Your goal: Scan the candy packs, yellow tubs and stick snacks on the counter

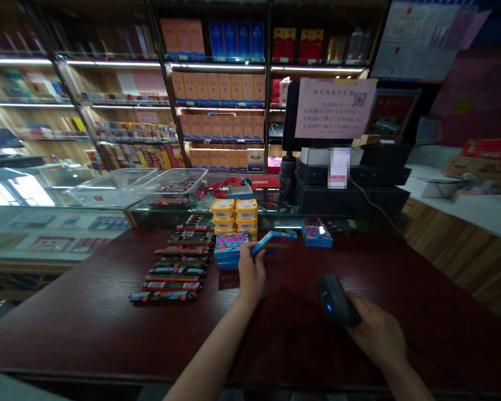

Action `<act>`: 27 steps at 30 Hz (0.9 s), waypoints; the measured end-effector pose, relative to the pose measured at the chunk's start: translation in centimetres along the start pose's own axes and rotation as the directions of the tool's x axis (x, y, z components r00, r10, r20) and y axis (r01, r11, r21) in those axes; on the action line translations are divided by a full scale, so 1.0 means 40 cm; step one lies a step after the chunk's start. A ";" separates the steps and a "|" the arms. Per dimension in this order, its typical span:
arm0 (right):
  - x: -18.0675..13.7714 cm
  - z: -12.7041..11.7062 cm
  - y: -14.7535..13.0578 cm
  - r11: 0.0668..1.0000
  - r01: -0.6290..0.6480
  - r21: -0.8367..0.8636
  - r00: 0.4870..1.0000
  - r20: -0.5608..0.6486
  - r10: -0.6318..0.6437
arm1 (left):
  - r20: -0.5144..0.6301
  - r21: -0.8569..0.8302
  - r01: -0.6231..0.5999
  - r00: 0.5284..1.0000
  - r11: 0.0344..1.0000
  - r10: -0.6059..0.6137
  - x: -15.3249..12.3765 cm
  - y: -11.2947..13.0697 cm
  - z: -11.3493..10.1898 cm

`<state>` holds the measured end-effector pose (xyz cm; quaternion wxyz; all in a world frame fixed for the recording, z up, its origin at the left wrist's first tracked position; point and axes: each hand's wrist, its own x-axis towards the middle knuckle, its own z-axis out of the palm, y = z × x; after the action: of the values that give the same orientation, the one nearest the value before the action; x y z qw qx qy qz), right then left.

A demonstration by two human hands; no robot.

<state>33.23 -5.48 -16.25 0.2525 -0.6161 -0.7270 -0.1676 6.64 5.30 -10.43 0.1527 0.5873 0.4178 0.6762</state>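
My left hand [251, 273] is closed on a flat blue box [274, 240], holding it tilted just above the dark red counter [87, 323]. Right beside it to the left lies a stack of similar blue boxes [229, 249]. My right hand [378, 334] grips a black barcode scanner [335, 301], its head pointing up-left toward the held box, a small blue light showing on it. Behind the stack stand yellow tubs [234, 215] in two short piles.
A row of long dark packets [179, 267] runs along the counter's left. Another blue box [316, 233] lies at the back. Behind it stand a black till with a screen [350, 184], clear plastic trays [137, 186] on a glass case, and shelves of cartons [221, 89].
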 end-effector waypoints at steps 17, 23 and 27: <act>0.079 -0.123 -0.104 0.573 -0.453 0.683 0.889 0.302 0.343 | 0.127 -0.677 0.566 0.719 0.470 -0.683 -0.061 -0.138 0.167; 0.084 -0.135 -0.126 0.509 -0.469 0.722 0.873 0.292 0.390 | 0.111 -0.659 0.562 0.730 0.500 -0.674 -0.062 -0.136 0.173; 0.087 -0.136 -0.121 0.562 -0.466 0.683 0.884 0.346 0.313 | 0.107 -0.655 0.557 0.738 0.511 -0.667 -0.064 -0.133 0.175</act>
<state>28.97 -6.57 -9.47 0.4455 -0.6143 -0.5948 0.2653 12.24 9.44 -16.38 0.5411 0.2542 0.3473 0.7225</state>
